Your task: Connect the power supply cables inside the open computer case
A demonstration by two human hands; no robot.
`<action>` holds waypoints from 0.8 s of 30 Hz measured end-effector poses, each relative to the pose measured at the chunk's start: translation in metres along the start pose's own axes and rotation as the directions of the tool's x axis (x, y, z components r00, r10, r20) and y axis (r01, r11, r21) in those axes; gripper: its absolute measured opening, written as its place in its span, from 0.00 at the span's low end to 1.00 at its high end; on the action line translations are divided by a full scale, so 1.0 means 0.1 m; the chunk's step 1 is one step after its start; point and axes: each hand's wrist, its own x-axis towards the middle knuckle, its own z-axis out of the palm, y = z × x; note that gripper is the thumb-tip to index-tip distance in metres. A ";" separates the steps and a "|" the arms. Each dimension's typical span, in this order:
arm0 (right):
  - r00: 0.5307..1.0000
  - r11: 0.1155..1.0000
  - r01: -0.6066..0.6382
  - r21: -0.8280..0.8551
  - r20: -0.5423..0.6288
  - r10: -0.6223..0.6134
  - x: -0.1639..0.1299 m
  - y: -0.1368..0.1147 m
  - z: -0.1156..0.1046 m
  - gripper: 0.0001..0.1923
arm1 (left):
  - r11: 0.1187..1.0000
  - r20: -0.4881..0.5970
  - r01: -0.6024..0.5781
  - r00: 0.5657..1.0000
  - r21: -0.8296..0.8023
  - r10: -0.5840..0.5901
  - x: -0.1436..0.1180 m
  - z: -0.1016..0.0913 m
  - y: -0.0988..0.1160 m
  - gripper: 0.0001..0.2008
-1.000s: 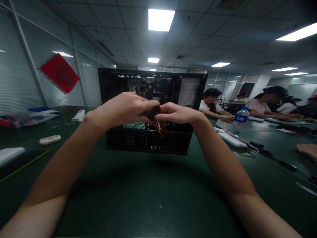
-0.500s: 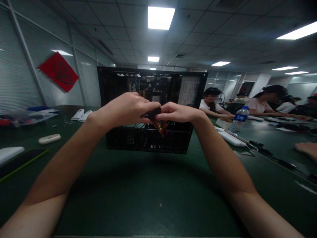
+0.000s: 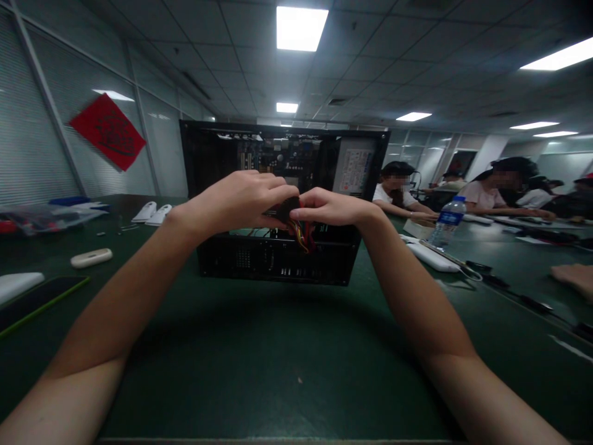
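An open black computer case (image 3: 278, 259) stands on the green table (image 3: 278, 358), its motherboard and power supply (image 3: 354, 170) facing me. In front of its opening, my left hand (image 3: 231, 201) and my right hand (image 3: 331, 209) meet, both pinching a small black connector (image 3: 286, 209). A bundle of red, yellow and black wires (image 3: 302, 235) hangs from the connector down into the case. My fingers hide most of the connector.
On the left lie a phone (image 3: 41, 296), a white oval device (image 3: 91, 257) and white parts (image 3: 152, 213). On the right are a water bottle (image 3: 445, 225), a white bar (image 3: 430, 256), cables, other seated people and someone's hand (image 3: 572, 275).
My hands stay together on the connector. The view has shifted slightly, so the case and hands sit a little higher in the frame.
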 end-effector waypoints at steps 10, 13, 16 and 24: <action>0.740 0.710 0.028 -0.703 -0.463 -0.488 0.06 0.20 0.06 0.21 | 0.997 -0.062 0.056 0.996 -0.058 -0.060 -0.06 0.11 -0.27 0.25; 0.764 0.567 0.019 -0.823 -0.354 -0.540 0.13 0.31 0.20 0.18 | 0.989 -0.066 0.078 0.994 -0.123 -0.087 -0.10 0.18 -0.36 0.25; 0.801 0.498 0.092 -0.863 -0.233 -0.552 0.21 0.42 0.30 0.15 | 0.980 -0.039 0.095 0.994 -0.174 -0.103 -0.12 0.27 -0.41 0.25; 0.771 0.463 0.170 -0.870 -0.175 -0.612 0.30 0.64 0.36 0.14 | 0.948 0.023 0.091 0.996 -0.305 -0.088 -0.09 0.59 -0.54 0.22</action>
